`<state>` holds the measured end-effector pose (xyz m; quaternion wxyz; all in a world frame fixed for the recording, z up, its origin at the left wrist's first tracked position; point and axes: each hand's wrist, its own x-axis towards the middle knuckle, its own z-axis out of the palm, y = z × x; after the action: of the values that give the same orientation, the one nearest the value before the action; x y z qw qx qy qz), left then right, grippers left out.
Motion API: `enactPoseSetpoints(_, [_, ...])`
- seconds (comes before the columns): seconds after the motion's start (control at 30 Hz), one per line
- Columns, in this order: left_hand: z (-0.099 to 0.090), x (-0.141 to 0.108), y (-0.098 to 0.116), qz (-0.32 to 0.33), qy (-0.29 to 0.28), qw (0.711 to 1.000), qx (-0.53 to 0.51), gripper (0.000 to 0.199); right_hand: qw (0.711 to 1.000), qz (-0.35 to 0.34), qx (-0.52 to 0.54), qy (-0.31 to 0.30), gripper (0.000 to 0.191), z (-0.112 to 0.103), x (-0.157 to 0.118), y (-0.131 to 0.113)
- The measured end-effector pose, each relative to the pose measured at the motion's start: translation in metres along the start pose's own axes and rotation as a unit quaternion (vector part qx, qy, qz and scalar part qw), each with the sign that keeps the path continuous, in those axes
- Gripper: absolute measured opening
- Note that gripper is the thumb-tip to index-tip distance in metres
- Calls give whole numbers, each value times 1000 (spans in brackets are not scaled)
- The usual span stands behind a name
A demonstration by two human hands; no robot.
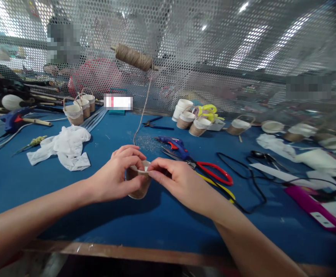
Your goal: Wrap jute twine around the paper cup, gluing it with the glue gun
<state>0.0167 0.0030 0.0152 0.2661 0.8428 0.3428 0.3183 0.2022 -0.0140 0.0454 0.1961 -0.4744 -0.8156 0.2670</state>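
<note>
A small paper cup [139, 188] with a brown wrap and a pale rim stands upright on the blue tabletop in front of me. My left hand [124, 171] is closed on its left side, with the thumb on the outer wall and fingertips over the rim. On the right of the rim, the thumb and forefinger of my right hand [175, 177] pinch the edge. Whether a strip or cord lies between those fingertips is too small to tell. Twine [145, 104] runs down from a spool [133, 57] and passes out of sight behind my left hand.
Beyond my right hand lie a blue glue gun [173, 145] and red-handled scissors [217, 173]. Pliers [158, 125] are further back. White cloth [65, 148] lies left; handled cups [75, 114] stand behind it. A black cable [253, 181] and magenta power strip [315, 207] lie right. Perforated mesh [185, 50] rises behind.
</note>
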Motion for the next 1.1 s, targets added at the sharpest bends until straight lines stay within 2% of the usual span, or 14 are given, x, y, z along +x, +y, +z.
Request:
enactPoseSetpoints(0.33, [-4,3,0,4,9,999,-37,8,1000,-1,5,10,12,2,3,-1])
enactPoseSetpoints(0.47, [-3,1,-4,-26,20,996,-88,9,998,-1,14,58,16,1,3,-1])
enactPoseSetpoints(0.57, [-2,-1,-8,-65,42,988,-134,7,989,-68,52,120,22,-5,7,1])
enactPoseSetpoints(0.67, [-1,-2,-10,-96,45,981,-163,5,978,-123,127,114,28,-12,20,3])
enactPoseSetpoints(0.8, [-1,-2,-8,-119,42,973,-193,4,967,-95,226,62,19,-10,47,0])
enactPoseSetpoints(0.87, [-2,-3,-7,-121,41,969,-211,5,970,-86,221,53,19,-7,60,-3])
enactPoseSetpoints(1.0, [-4,-6,-5,-129,29,959,-250,4,993,-9,73,97,22,-12,75,4])
enactPoseSetpoints(1.1, [-5,-8,-5,-133,22,957,-258,5,986,83,-32,142,22,-29,75,26])
